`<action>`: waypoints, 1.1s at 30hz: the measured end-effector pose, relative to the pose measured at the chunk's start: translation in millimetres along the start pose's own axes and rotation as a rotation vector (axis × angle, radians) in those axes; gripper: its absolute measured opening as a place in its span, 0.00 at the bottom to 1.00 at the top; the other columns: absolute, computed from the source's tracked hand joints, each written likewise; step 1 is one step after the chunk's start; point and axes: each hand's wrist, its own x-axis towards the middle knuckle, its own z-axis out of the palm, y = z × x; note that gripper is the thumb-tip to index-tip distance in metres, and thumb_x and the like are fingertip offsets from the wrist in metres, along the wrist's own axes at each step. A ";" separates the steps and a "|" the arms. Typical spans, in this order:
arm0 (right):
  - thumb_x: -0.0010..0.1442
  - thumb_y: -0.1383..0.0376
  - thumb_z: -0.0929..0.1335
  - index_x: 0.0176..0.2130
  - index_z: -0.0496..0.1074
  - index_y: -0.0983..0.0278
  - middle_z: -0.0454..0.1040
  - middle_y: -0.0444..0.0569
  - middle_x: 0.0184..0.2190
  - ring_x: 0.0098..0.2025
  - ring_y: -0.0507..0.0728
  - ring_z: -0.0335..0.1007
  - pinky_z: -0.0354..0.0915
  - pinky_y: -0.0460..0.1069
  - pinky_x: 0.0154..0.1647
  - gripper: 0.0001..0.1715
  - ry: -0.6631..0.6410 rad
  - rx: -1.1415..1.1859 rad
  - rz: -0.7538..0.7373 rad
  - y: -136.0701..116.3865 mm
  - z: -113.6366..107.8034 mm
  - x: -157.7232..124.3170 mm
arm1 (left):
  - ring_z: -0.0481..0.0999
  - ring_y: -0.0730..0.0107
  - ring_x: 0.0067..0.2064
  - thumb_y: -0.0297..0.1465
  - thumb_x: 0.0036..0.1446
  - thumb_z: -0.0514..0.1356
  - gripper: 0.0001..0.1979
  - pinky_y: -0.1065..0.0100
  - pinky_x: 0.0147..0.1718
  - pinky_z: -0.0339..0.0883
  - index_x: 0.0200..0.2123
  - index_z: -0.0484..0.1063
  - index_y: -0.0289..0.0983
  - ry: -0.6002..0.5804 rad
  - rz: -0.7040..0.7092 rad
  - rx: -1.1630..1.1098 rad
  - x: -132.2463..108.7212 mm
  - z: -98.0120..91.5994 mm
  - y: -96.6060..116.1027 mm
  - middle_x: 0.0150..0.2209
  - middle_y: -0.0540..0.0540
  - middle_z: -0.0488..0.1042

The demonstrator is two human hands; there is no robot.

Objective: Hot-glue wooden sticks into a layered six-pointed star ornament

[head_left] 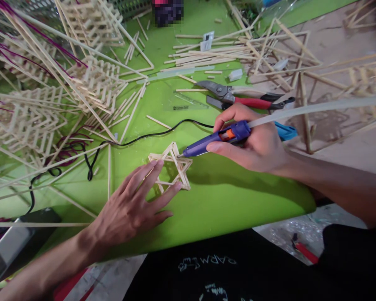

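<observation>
A small six-pointed star of stacked wooden sticks (184, 172) lies on the green table near its front edge. My left hand (134, 200) rests flat over the star's left side, fingers stretched out and fingertips touching the sticks. In my right hand (260, 146) is a purple hot glue gun (203, 144), its nozzle tip at the star's upper right sticks. A long translucent glue stick (319, 110) runs out of the gun's back to the right. The gun's trigger is mostly hidden by my fingers.
Red-handled pruning shears (238, 97) lie beyond the gun, near a pile of loose sticks (209, 56). Stacked stick structures (94, 83) with purple threads crowd the left. A black cord (144, 136) crosses the green table (225, 209). A metallic box (21, 238) stands at lower left.
</observation>
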 end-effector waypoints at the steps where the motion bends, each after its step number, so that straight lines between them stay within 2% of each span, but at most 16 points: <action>1: 0.53 0.53 0.78 0.39 0.70 0.62 0.69 0.40 0.27 0.23 0.49 0.59 0.54 0.46 0.21 0.22 -0.005 -0.004 -0.011 0.1 -0.1 -0.1 | 0.58 0.37 0.70 0.42 0.63 0.64 0.32 0.42 0.61 0.65 0.68 0.61 0.46 0.002 -0.003 0.000 -0.2 -0.1 0.1 0.71 0.28 0.50; 6: 0.55 0.56 0.77 0.39 0.70 0.63 0.70 0.41 0.28 0.25 0.49 0.63 0.58 0.46 0.24 0.20 -0.002 -0.019 -0.113 0.1 -1.8 -2.0 | 0.57 0.37 0.70 0.41 0.63 0.64 0.32 0.42 0.62 0.65 0.68 0.61 0.45 0.006 0.007 -0.006 -0.1 0.6 -0.3 0.71 0.27 0.51; 9: 0.55 0.56 0.77 0.40 0.70 0.63 0.72 0.42 0.30 0.27 0.49 0.65 0.60 0.45 0.25 0.20 0.013 -0.049 -0.120 -0.1 -2.9 -3.4 | 0.57 0.37 0.70 0.41 0.63 0.64 0.32 0.42 0.62 0.65 0.68 0.61 0.45 0.009 0.005 -0.012 0.2 1.0 -0.6 0.71 0.27 0.51; 13: 0.57 0.56 0.76 0.40 0.70 0.64 0.73 0.41 0.28 0.22 0.46 0.63 0.58 0.44 0.21 0.18 -0.006 -0.124 -0.133 -2.3 -4.2 -4.4 | 0.57 0.38 0.70 0.41 0.62 0.64 0.33 0.42 0.62 0.65 0.68 0.61 0.46 0.003 -0.001 -0.008 -0.1 0.1 -0.2 0.72 0.28 0.50; 19: 0.59 0.56 0.74 0.39 0.69 0.65 0.74 0.42 0.27 0.24 0.47 0.68 0.62 0.43 0.24 0.17 -0.020 -0.189 -0.288 -8.0 -7.0 -4.3 | 0.57 0.39 0.70 0.42 0.62 0.64 0.34 0.43 0.62 0.65 0.69 0.60 0.46 0.000 -0.002 0.003 -0.8 0.5 -0.1 0.72 0.30 0.50; 24: 0.60 0.55 0.74 0.39 0.68 0.65 0.73 0.40 0.22 0.21 0.46 0.65 0.60 0.43 0.22 0.19 -0.037 -0.275 -0.369 -13.8 -7.7 -6.1 | 0.57 0.39 0.71 0.42 0.63 0.64 0.34 0.43 0.62 0.64 0.69 0.60 0.46 -0.003 0.002 -0.004 -0.8 1.7 -0.7 0.72 0.30 0.49; 28: 0.58 0.53 0.75 0.39 0.69 0.64 0.73 0.40 0.22 0.19 0.48 0.64 0.62 0.46 0.20 0.20 0.021 -0.368 -0.415 -14.8 -9.5 -7.6 | 0.56 0.39 0.71 0.42 0.63 0.64 0.34 0.43 0.63 0.64 0.69 0.59 0.47 -0.014 -0.002 0.001 -0.1 1.7 -1.0 0.72 0.30 0.49; 33: 0.56 0.54 0.76 0.39 0.70 0.66 0.75 0.46 0.23 0.23 0.53 0.72 0.68 0.49 0.22 0.22 -0.025 -0.423 -0.658 -11.9 -16.2 -7.0 | 0.57 0.39 0.71 0.43 0.62 0.64 0.35 0.43 0.63 0.63 0.69 0.59 0.47 0.002 -0.003 0.000 0.0 2.4 -0.6 0.73 0.30 0.47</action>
